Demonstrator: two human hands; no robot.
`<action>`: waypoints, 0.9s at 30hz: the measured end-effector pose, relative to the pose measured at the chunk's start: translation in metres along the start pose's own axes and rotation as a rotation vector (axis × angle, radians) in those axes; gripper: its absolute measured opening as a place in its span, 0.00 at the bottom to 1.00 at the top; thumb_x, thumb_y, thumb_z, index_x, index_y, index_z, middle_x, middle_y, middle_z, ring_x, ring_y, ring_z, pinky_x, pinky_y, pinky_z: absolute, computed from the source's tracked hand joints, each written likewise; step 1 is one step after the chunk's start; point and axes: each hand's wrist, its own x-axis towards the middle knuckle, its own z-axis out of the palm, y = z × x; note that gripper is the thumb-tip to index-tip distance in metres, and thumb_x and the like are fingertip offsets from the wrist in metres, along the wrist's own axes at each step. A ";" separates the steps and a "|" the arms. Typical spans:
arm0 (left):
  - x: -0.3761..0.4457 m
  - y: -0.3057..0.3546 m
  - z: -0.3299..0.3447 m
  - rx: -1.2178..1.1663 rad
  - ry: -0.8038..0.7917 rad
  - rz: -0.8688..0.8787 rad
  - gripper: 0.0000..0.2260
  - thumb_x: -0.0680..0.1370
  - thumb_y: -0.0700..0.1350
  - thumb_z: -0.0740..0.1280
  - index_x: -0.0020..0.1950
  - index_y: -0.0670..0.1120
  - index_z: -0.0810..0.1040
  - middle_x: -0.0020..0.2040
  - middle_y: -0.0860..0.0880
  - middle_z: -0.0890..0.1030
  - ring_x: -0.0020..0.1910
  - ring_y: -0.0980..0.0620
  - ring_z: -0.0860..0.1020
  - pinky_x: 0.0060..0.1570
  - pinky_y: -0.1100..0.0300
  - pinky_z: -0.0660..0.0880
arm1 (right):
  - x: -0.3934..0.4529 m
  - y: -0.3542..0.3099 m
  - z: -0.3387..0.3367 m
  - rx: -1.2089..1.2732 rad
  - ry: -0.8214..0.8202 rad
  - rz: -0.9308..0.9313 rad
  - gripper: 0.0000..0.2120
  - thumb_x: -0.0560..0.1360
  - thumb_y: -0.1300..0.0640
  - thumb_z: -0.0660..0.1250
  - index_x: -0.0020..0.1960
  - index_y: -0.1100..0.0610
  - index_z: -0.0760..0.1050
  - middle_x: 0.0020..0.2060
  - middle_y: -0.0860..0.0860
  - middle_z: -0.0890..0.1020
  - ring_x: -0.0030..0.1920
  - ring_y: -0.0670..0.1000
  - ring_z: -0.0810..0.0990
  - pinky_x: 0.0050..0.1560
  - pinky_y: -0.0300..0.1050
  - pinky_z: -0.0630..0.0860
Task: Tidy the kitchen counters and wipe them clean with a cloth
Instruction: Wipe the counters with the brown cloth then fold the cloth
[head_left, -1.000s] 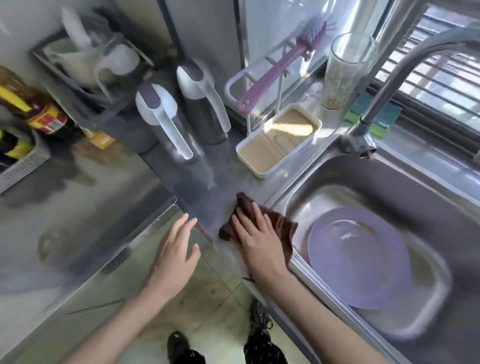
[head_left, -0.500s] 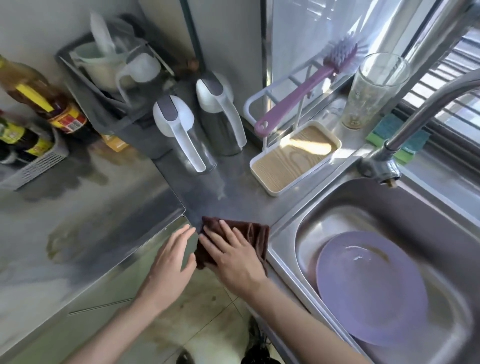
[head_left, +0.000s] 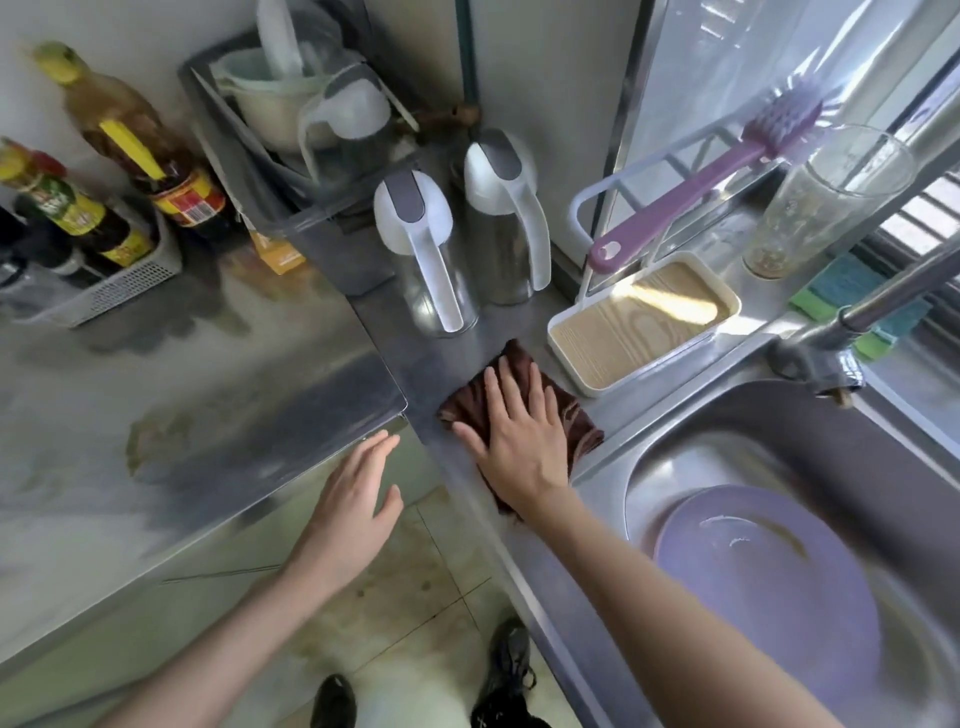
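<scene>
Steel counter (head_left: 415, 343) carries crumpled brown cloth (head_left: 569, 410) under right hand (head_left: 519, 436).

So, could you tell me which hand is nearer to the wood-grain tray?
Right. The right hand lies flat on the cloth, just below-left of the tray; the left hand hovers farther left, off the counter edge.

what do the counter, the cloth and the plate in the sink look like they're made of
Counter: looks like stainless steel with a brushed, dull shine; it gives blurry reflections of the jugs.
Cloth: dark brown fabric, probably microfibre or terry; it creases softly under the right hand.
Plate: lilac, smooth and semi-glossy, likely plastic or melamine, though glazed ceramic can't be ruled out.
</scene>
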 end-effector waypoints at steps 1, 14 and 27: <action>0.001 -0.001 -0.001 -0.005 0.012 0.003 0.22 0.76 0.40 0.60 0.70 0.43 0.63 0.71 0.48 0.64 0.71 0.52 0.61 0.68 0.63 0.54 | 0.010 0.001 -0.002 0.043 -0.001 0.078 0.35 0.76 0.35 0.48 0.75 0.56 0.53 0.75 0.52 0.57 0.75 0.60 0.50 0.73 0.55 0.49; 0.016 -0.036 -0.016 -0.010 0.020 -0.039 0.24 0.77 0.38 0.60 0.72 0.45 0.60 0.74 0.51 0.59 0.73 0.51 0.59 0.70 0.59 0.54 | 0.036 -0.020 0.006 0.148 0.064 0.078 0.24 0.81 0.47 0.52 0.74 0.54 0.58 0.75 0.49 0.60 0.76 0.54 0.49 0.75 0.49 0.47; 0.009 -0.103 -0.048 -0.035 0.094 -0.106 0.24 0.75 0.36 0.63 0.70 0.42 0.64 0.72 0.47 0.64 0.70 0.48 0.65 0.69 0.50 0.63 | 0.061 -0.083 0.013 0.197 -0.048 -0.058 0.23 0.80 0.47 0.53 0.74 0.52 0.60 0.74 0.47 0.61 0.76 0.51 0.48 0.74 0.47 0.46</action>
